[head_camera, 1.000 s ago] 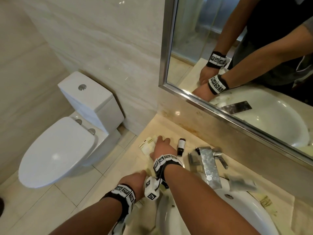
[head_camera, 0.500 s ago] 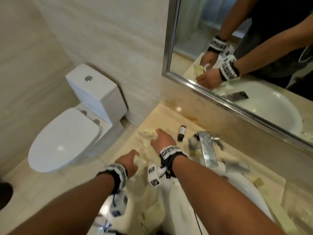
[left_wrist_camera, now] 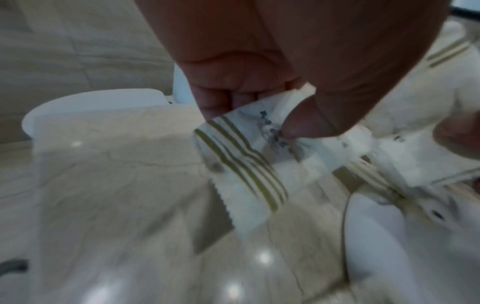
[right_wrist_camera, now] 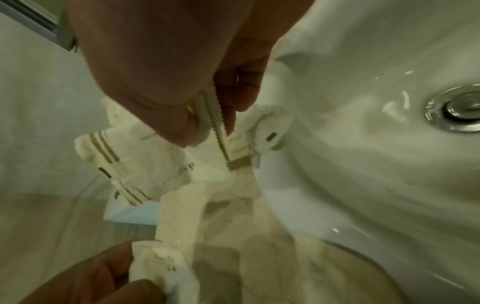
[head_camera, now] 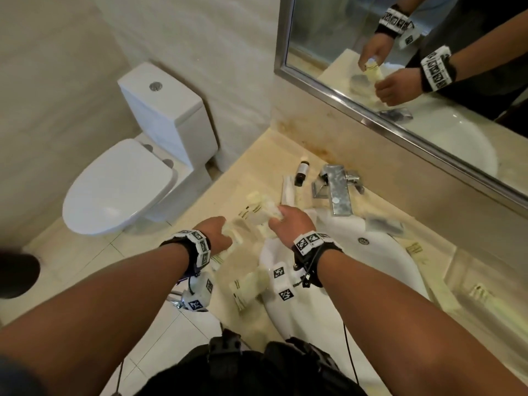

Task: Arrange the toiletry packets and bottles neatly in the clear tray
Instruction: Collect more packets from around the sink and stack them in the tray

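My left hand (head_camera: 228, 234) pinches a white packet with gold stripes (left_wrist_camera: 244, 164) between thumb and fingers (left_wrist_camera: 306, 121), just above the beige counter. My right hand (head_camera: 275, 221) grips white packets (right_wrist_camera: 217, 131) by their serrated edges at the sink's left rim. More striped packets (head_camera: 255, 205) lie under and between both hands. Another packet (head_camera: 248, 287) lies nearer me. A small dark bottle (head_camera: 302, 172) lies left of the faucet. The clear tray (head_camera: 454, 261) sits on the counter at the far right, blurred.
A white sink (head_camera: 380, 270) fills the counter's middle, with a chrome faucet (head_camera: 338, 192) behind it. A dark packet (head_camera: 383, 224) lies on the sink's far rim. The mirror (head_camera: 400, 67) hangs above. A toilet (head_camera: 123, 190) stands left, beyond the counter's edge.
Both hands were pressed down on the counter among the packets. Now each has taken hold of packets and drawn them back towards the sink's left rim.
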`<state>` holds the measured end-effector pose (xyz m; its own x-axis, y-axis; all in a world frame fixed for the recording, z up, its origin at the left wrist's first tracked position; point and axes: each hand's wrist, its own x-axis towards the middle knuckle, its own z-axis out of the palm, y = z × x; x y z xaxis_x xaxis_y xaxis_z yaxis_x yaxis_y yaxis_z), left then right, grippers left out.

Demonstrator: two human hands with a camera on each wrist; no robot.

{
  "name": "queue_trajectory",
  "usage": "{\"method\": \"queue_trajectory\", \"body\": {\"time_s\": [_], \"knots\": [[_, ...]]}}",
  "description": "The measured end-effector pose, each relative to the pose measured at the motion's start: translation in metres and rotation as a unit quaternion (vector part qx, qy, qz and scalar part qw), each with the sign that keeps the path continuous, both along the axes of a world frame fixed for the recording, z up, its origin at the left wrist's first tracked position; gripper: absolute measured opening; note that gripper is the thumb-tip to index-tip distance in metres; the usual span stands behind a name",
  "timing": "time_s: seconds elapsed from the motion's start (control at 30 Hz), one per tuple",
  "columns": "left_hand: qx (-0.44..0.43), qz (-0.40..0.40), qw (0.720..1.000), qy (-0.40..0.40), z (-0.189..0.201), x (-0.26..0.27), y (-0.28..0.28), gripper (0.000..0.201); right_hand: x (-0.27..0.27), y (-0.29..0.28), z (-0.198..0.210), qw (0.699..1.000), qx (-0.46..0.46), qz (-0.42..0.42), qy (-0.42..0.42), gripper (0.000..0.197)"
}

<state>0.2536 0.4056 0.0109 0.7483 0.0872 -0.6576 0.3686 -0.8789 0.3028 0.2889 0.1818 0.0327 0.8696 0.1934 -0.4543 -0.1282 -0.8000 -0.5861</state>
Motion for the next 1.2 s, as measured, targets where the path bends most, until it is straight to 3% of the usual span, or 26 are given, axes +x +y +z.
{"method": "queue_trajectory", "body": {"time_s": [0.07,0.27,0.5,0.73,0.93,1.1,1.2], "knots": [[-0.006,-0.031,0.999,0.036,-0.004,-0.012,-0.011,0.071,-0.012,-0.009,-0.002,1.000,-0.007,0.006,0.008,0.021],[-0.014,-0.134,0.989,0.068,-0.007,-0.044,-0.056,0.069,-0.043,-0.039,-0.007,1.000,0.010,0.005,0.029,0.018],[0.043,-0.177,0.982,0.041,-0.014,-0.063,-0.082,0.073,-0.071,-0.059,-0.014,0.998,0.015,0.010,0.066,0.023],[0.030,-0.132,0.990,0.033,-0.016,-0.074,-0.087,0.062,-0.086,-0.068,-0.017,0.997,0.021,0.010,0.073,0.019],[-0.067,0.009,0.997,-0.022,0.006,-0.061,-0.084,0.060,-0.085,-0.077,-0.001,0.985,0.129,-0.075,0.081,0.032],[-0.160,0.052,0.985,-0.035,0.036,-0.045,-0.111,0.015,-0.087,-0.088,0.016,0.981,0.148,-0.104,0.073,0.033],[-0.193,0.045,0.980,-0.026,0.047,-0.045,-0.132,0.009,-0.095,-0.104,0.022,0.980,0.143,-0.122,0.069,0.030]]}}
